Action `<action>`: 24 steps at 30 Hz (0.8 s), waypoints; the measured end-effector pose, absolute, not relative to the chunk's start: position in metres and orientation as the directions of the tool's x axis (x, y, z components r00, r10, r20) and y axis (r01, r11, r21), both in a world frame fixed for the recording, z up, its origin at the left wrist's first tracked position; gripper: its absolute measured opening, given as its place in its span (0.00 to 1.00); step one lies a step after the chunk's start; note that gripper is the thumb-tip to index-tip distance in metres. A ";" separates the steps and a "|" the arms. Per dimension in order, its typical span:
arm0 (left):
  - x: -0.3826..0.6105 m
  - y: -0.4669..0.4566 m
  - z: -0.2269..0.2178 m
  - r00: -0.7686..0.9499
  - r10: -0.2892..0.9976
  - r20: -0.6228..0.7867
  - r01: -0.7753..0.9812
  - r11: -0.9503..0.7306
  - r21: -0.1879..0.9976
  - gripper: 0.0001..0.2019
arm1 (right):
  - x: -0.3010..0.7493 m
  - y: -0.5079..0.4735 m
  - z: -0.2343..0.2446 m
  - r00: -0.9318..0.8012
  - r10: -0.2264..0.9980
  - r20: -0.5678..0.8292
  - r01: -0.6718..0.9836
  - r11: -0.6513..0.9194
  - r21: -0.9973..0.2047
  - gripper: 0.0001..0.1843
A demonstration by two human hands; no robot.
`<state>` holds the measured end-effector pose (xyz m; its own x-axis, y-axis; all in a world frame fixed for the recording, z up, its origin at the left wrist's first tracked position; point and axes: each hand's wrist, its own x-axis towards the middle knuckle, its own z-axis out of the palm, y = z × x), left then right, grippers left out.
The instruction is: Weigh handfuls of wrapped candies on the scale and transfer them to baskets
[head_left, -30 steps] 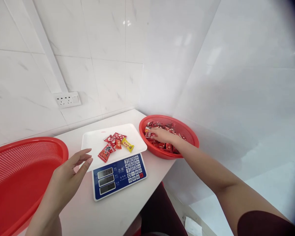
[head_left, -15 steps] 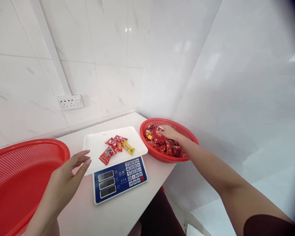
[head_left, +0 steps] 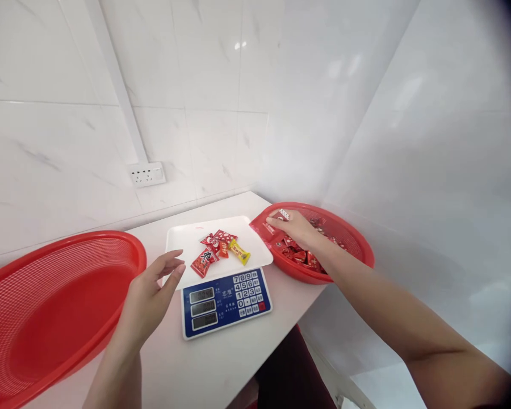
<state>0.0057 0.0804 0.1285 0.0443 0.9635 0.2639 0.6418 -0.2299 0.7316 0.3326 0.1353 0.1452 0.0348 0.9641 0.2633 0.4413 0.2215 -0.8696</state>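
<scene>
My right hand (head_left: 296,227) grips a red candy packet (head_left: 264,227) over the near left rim of the right red basket (head_left: 353,224), close to the scale tray. Below the hand, many red-wrapped candies (head_left: 300,255) lie in that basket. My left hand (head_left: 157,287) hovers at the left edge of the white tray (head_left: 183,238) with its fingers apart and nothing in them. Several wrapped sweets rest on the tray, among them a red packet (head_left: 203,262) and a yellow one (head_left: 239,251). The digital scale (head_left: 226,304) with its blue panel shows lit digits.
A large red plastic basket (head_left: 63,307) stands at the left with its bare bottom showing. The white table (head_left: 170,363) meets a tiled wall with a power socket (head_left: 147,174). Wall panels close off the right side.
My right hand has lifted a red packet out of the candy pile and brought it left toward the tray. The view has turned slightly left, while my left hand stays beside the tray.
</scene>
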 end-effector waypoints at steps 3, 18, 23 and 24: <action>0.008 0.079 0.129 0.072 0.961 0.269 0.623 -0.253 0.740 0.22 | 0.290 0.132 0.147 -0.099 0.949 0.299 0.608 0.296 -0.737 0.08; -0.001 0.069 0.140 -0.005 0.946 0.325 0.618 -0.252 0.744 0.19 | 0.281 0.114 0.138 -0.002 0.939 0.345 0.529 0.294 -0.796 0.13; -0.005 0.062 0.145 -0.092 0.909 0.407 0.595 -0.278 0.754 0.16 | 0.306 0.072 0.101 0.163 0.971 0.173 0.025 0.171 -0.985 0.20; -0.005 0.061 0.146 -0.105 0.900 0.423 0.590 -0.286 0.755 0.15 | 0.308 0.067 0.094 0.196 0.970 0.147 -0.031 0.156 -0.987 0.20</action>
<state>-0.0048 0.0605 0.1463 -0.1053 0.8999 0.4233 0.5900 -0.2861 0.7550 0.3082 0.0667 0.0942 0.1958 0.9695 0.1474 -0.0309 0.1563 -0.9872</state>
